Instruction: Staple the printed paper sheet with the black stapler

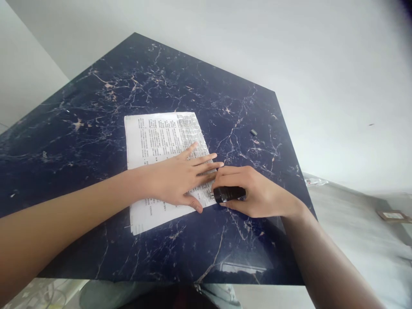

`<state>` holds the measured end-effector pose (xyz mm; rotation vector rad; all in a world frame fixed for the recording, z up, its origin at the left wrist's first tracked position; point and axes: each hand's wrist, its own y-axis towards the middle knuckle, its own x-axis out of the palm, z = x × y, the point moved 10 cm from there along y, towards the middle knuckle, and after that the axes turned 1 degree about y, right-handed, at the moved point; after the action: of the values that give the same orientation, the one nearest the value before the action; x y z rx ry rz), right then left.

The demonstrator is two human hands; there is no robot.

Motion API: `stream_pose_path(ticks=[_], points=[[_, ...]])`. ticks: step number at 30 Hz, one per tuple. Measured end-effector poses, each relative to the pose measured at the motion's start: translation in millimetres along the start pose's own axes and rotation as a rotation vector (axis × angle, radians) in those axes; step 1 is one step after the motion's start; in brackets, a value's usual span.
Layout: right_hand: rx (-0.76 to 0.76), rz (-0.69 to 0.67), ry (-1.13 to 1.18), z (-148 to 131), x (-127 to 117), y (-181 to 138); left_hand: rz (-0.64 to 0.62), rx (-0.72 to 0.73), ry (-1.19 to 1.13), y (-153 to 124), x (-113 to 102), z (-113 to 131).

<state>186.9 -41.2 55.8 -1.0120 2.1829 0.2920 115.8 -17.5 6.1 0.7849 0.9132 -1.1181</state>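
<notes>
Positioning the black stapler (228, 194) at the printed sheets' (154, 135) near right corner seems the step in hand; whether paper sits between its jaws is unclear. The right hand (252, 193) grips the stapler, while the left hand (177, 176) presses flat on the sheets, fingers spread, grasping nothing. The next move likely calls for keeping pages still. The desk (199, 86) offers open room left and beyond; its right edge passes under the right forearm.
</notes>
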Motion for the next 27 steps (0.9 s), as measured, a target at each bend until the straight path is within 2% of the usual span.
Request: stream_pose_path(ticks=[5, 8, 10, 12, 18, 21, 27], points=[[0.016, 0.045, 0.032, -5, 5, 2, 0.070, 0.053, 0.027, -5, -8, 3], [0.059, 0.190, 0.054, -3, -1, 4, 0.099, 0.105, 0.017, -7, -9, 8], [0.131, 0.309, -0.028, 1, -6, 3, 0.098, 0.114, 0.012, -7, -9, 9], [0.180, 0.359, -0.141, 2, -5, 5, 0.065, 0.104, 0.010, -6, -5, 9], [0.210, 0.399, -0.269, 1, -1, 7, -0.034, 0.066, -0.011, -5, 4, 9], [0.213, 0.405, -0.316, 1, -2, 7, -0.019, 0.079, -0.020, -6, 2, 10], [0.223, 0.328, -0.486, -2, 9, 11, 0.039, 0.119, -0.036, -7, -3, 12]])
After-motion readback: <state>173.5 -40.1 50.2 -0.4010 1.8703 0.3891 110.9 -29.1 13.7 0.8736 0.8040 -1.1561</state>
